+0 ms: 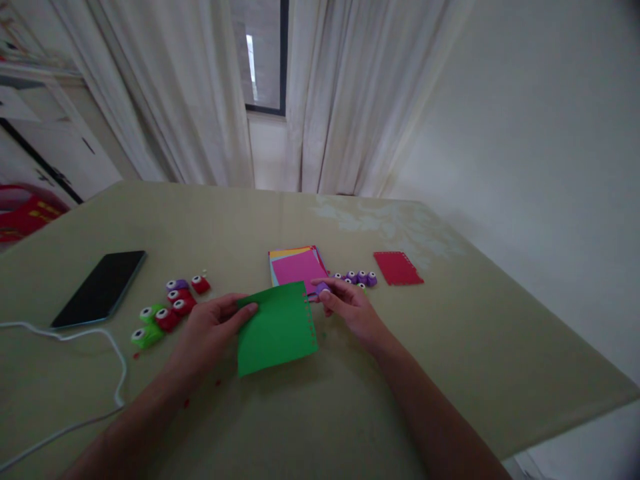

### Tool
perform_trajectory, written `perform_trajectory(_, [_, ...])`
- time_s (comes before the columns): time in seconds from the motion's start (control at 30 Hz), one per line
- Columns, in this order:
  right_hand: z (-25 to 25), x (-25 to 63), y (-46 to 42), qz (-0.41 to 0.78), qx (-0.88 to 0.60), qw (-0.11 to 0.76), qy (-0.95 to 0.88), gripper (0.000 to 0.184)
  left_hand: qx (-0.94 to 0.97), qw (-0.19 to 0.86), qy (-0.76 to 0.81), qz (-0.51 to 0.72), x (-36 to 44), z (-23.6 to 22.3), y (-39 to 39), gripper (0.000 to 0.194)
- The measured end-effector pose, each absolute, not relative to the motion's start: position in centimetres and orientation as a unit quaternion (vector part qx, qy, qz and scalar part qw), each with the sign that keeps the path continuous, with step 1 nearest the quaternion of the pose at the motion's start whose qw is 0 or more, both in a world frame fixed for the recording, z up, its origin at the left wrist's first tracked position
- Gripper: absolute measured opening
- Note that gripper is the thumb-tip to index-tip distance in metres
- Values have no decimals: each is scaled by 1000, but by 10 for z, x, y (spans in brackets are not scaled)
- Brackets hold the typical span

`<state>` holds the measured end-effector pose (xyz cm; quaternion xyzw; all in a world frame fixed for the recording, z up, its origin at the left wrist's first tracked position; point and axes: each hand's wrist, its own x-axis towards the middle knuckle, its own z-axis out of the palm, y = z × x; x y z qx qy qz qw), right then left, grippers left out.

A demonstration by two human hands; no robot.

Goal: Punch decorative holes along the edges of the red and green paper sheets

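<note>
A sheet of green paper (277,330) is held up above the table, pinched at its left edge by my left hand (215,323). A row of small notches and holes runs down the sheet's right edge. At the upper right corner of that edge, my right hand (347,303) grips a small purple hole punch (320,289) with a round eye on it. The punch sits against the paper's edge; its jaws are mostly hidden by my fingers. Just behind lies a stack of coloured paper (295,267) with a pink sheet on top, partly covered by the green one.
Several purple eyed pieces (363,277) stand beyond my right hand. Red ones (180,303) and green ones (147,333) cluster on the left. A black tablet (100,287), a white cable (115,353), a red notched sheet (397,268) and tiny red scraps (187,403) lie on the table.
</note>
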<state>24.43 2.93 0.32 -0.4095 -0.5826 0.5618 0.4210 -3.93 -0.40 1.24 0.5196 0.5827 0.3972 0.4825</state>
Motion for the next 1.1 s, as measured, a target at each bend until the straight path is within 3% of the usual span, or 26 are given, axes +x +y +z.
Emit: perform_trajectory(1.1, [11, 244, 26, 573, -390, 419, -586, 50, 502, 523, 567, 390, -33, 16, -12, 39])
